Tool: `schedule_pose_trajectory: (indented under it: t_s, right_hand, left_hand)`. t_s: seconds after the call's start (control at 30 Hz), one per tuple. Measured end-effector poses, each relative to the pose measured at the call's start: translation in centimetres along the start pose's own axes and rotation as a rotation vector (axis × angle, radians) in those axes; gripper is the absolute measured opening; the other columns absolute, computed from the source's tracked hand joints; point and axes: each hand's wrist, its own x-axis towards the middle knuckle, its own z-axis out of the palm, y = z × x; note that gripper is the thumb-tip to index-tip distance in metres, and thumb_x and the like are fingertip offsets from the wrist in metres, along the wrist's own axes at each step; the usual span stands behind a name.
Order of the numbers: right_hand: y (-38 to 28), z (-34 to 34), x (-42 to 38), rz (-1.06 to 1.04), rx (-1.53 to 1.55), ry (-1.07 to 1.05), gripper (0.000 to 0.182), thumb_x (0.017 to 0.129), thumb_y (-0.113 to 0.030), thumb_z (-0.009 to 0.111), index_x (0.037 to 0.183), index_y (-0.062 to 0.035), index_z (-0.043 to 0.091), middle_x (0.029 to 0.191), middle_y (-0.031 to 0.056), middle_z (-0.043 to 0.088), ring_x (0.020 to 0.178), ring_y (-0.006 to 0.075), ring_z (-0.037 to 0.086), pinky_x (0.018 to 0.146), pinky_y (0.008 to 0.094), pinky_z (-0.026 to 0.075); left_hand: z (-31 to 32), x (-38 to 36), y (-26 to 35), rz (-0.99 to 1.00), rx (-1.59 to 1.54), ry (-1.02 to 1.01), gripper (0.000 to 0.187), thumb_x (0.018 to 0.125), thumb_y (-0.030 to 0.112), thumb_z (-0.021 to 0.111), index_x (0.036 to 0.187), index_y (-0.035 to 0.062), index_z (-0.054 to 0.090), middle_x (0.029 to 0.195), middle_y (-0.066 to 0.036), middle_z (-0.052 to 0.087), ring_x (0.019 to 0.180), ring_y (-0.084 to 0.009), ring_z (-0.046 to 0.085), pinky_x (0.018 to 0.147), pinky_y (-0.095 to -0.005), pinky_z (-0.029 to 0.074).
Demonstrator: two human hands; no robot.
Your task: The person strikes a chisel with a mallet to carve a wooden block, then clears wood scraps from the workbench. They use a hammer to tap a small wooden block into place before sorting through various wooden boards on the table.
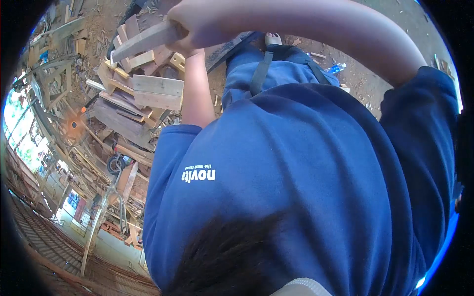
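Note:
A thick grey length of wood point(148, 40) slants down to the left from my hands, over a pile of timber pieces. My right arm reaches across the top of the view, and my right hand point(186, 18) is closed round the near end of the wood. From below comes my left forearm; my left hand point(183, 47) is bunched against the same end, partly covered by the right hand and arm. A small pale tip shows at the wood's far end. Under it lie cut boards, among them a pale board point(158, 91) and a notched block point(177, 61).
Dark weathered planks point(121, 121) lie below the pile. Scrap wood covers the ground to the left, with a small wheel point(115, 164) and an orange object point(74, 125). A plastic bottle point(336, 68) lies beyond my legs. My sandalled foot point(273, 39) is at the top.

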Motion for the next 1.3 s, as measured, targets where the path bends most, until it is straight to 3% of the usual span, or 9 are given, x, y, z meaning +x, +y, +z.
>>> schedule_pose_trajectory:
  t_s: [0.07,0.2,0.3,0.43,0.6,0.83,0.93,1.2,1.3]
  right_hand:
    - [0.1,-0.5,-0.1,-0.062,-0.045,-0.023,0.037,0.081,-0.031,0.065,0.104,-0.0022,0.066,0.098,0.0205,0.069,0.095,0.0361,0.067,0.081,0.0437,0.052]
    - [1.7,1.9,0.5,-0.343,0.183,0.269,0.045,0.082,-0.035,0.065,0.106,0.0026,0.064,0.097,0.0234,0.069,0.094,0.0376,0.067,0.081,0.044,0.052]
    - [2.2,0.9,-0.3,-0.016,0.041,0.075,0.052,0.084,-0.037,0.064,0.111,0.0064,0.059,0.091,0.0249,0.068,0.088,0.0389,0.067,0.079,0.0435,0.052]
    - [1.1,-0.4,-1.5,-0.128,0.499,0.092,0.055,0.082,-0.029,0.069,0.12,0.0072,0.053,0.099,0.0187,0.066,0.094,0.0255,0.064,0.086,0.0349,0.05]
    - [3.7,0.7,-1.6,-0.464,0.585,0.494,0.063,0.081,-0.018,0.071,0.132,0.0085,0.045,0.118,0.0154,0.058,0.111,0.0178,0.054,0.096,0.0314,0.043]
    - [2.6,1.5,-1.7,0.106,-0.038,0.185,0.061,0.075,-0.024,0.07,0.128,0.0006,0.054,0.099,0.0201,0.067,0.089,0.0288,0.067,0.082,0.0356,0.051]
    - [2.3,0.7,-2.0,0.009,-0.048,0.27,0.059,0.074,-0.027,0.069,0.125,-0.0004,0.057,0.093,0.0235,0.067,0.084,0.0331,0.068,0.079,0.0378,0.052]
    - [3.1,1.6,-1.9,0.095,-0.036,0.24,0.061,0.076,-0.026,0.07,0.127,0.0031,0.054,0.097,0.0225,0.066,0.089,0.0276,0.068,0.083,0.0331,0.051]
    - [3.7,4.7,-1.8,-0.188,0.451,0.483,0.064,0.077,-0.028,0.071,0.128,0.0071,0.053,0.105,0.0261,0.066,0.098,0.0302,0.067,0.088,0.0355,0.051]
  left_hand:
    - [0.3,0.1,0.0,0.181,-0.038,0.005,0.033,0.096,0.022,0.049,0.117,-0.0032,0.055,0.106,-0.008,0.061,0.096,-0.0187,0.062,0.088,-0.0274,0.05]
    - [0.2,-0.5,3.1,-0.241,-0.617,0.183,0.032,0.087,0.015,0.063,0.114,0.0011,0.058,0.104,-0.008,0.063,0.091,-0.017,0.063,0.086,-0.0318,0.052]
    - [0.2,0.1,1.1,-0.529,-1.011,0.236,0.035,0.076,0.008,0.074,0.107,0.0017,0.06,0.102,-0.008,0.065,0.085,-0.0167,0.064,0.079,-0.0359,0.053]
    - [0.0,0.7,1.6,-0.025,0.14,0.217,0.029,0.072,0.016,0.075,0.094,0.0015,0.063,0.09,-0.012,0.069,0.081,-0.0231,0.068,0.073,-0.0356,0.054]
    - [0.0,1.9,3.9,0.031,0.067,0.305,0.021,0.077,0.021,0.072,0.081,0.0021,0.065,0.072,-0.013,0.068,0.066,-0.0286,0.069,0.062,-0.0353,0.054]
    - [-0.5,2.2,4.5,0.082,0.187,0.09,0.02,0.071,0.017,0.074,0.084,0.0038,0.068,0.078,-0.015,0.071,0.076,-0.0302,0.071,0.069,-0.0355,0.054]
    - [-0.2,1.9,3.6,0.025,0.143,0.056,0.021,0.07,0.015,0.073,0.087,0.0045,0.068,0.082,-0.015,0.071,0.081,-0.0301,0.071,0.072,-0.0358,0.054]
    - [-0.1,1.4,1.6,-0.072,0.103,0.039,0.038,0.068,0.024,0.081,0.098,0.0055,0.068,0.093,-0.012,0.072,0.09,-0.0236,0.07,0.08,-0.0347,0.052]
    - [-0.3,1.0,1.8,-0.081,0.106,0.117,0.028,0.072,0.024,0.078,0.093,0.0083,0.068,0.091,-0.008,0.072,0.085,-0.0237,0.07,0.077,-0.0346,0.053]
